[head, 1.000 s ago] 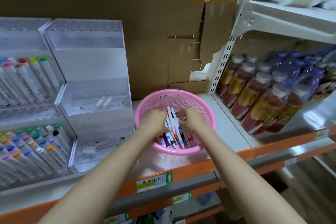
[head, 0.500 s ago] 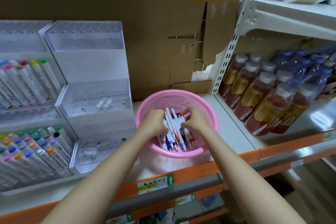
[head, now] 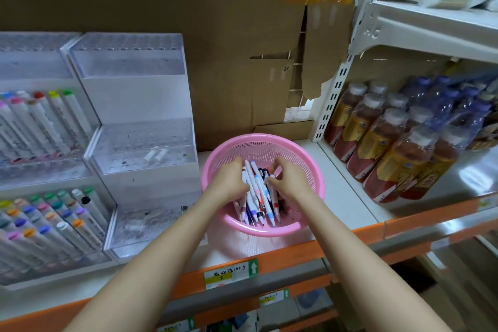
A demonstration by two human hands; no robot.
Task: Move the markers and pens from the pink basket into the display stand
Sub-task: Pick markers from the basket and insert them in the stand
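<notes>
Shelf: a white shop shelf with an orange front edge, backed by brown cardboard. Shrink-wrapped bottles stand at the right.
Display stand: the stepped clear acrylic display stand is just left of the basket. Almost all of its rows of holes are unfilled. A neighbouring stand further left is packed with capped markers.
Pink basket: the round, perforated plastic pink basket sits on the shelf between the stand and the bottles. It is probably light enough to skid if pens are dragged against its wall.
Pens: the pens are a loose heap of slim white barrels with coloured caps and tips, all lying inside the basket.
Handling: they look light, stiff and smooth. A handful would likely fan out or slip, so take them across mid-barrel, squeezed as one bundle with the ends lined up for the holes.
Left hand: the left hand is inside the basket, its fingers curled round the left side of the bundle.
Right hand: the right hand is opposite, its bent fingers and thumb pinching pens on the right side.
</notes>
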